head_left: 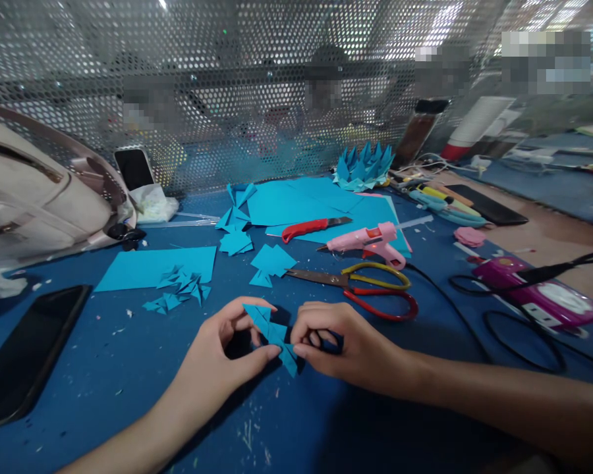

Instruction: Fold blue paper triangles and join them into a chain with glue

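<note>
Between my two hands is a piece of folded blue paper (275,332) with pointed ends. My left hand (227,352) pinches it from the left, thumb in front and fingers behind. The fingertips of my right hand (329,336) pinch its lower right corner, the other fingers curled in. Just beyond lie cut blue paper pieces (273,261) and scissors (348,280) with one yellow and one red handle loop. Small folded blue paper pieces (182,283) rest partly on a blue sheet (128,268) to the left.
Behind are stacked blue sheets (296,197), a red-handled cutter (306,229), a pink glue gun (363,240) and a spiky blue paper model (363,168). A phone (29,355) and bag (34,184) are left. Right lies a purple power strip (538,293) with black cables. A perforated metal panel (257,85) stands at the back.
</note>
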### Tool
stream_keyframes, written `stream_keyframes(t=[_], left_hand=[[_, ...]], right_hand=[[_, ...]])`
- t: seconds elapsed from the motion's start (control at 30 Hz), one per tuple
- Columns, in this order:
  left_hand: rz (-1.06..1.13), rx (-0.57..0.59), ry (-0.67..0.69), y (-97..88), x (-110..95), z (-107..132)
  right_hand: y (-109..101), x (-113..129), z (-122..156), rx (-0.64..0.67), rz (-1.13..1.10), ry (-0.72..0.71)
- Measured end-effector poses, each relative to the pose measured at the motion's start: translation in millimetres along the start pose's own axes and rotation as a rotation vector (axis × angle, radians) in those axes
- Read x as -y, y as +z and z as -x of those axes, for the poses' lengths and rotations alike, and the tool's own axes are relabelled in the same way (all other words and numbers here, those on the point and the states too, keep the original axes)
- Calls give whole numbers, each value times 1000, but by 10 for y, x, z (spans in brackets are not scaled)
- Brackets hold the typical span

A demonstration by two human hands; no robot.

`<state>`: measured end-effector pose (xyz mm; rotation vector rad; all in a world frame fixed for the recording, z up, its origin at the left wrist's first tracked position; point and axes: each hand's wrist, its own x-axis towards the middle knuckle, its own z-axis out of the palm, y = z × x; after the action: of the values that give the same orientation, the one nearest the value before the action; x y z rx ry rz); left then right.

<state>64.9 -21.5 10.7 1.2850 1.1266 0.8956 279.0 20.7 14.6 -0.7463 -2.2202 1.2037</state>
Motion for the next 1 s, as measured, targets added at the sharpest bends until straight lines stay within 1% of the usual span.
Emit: stream_keyframes(t=[0.23,0.7,1.0], left_hand=[[14,10,38,-9,29,-2],[-38,-38,19,7,-36,-16],[-49,-36,11,3,-35,-21]], right_hand=[[6,-1,-4,5,7,0],[7,-2,-15,6,3,3],[22,4,-4,-10,8,-2]])
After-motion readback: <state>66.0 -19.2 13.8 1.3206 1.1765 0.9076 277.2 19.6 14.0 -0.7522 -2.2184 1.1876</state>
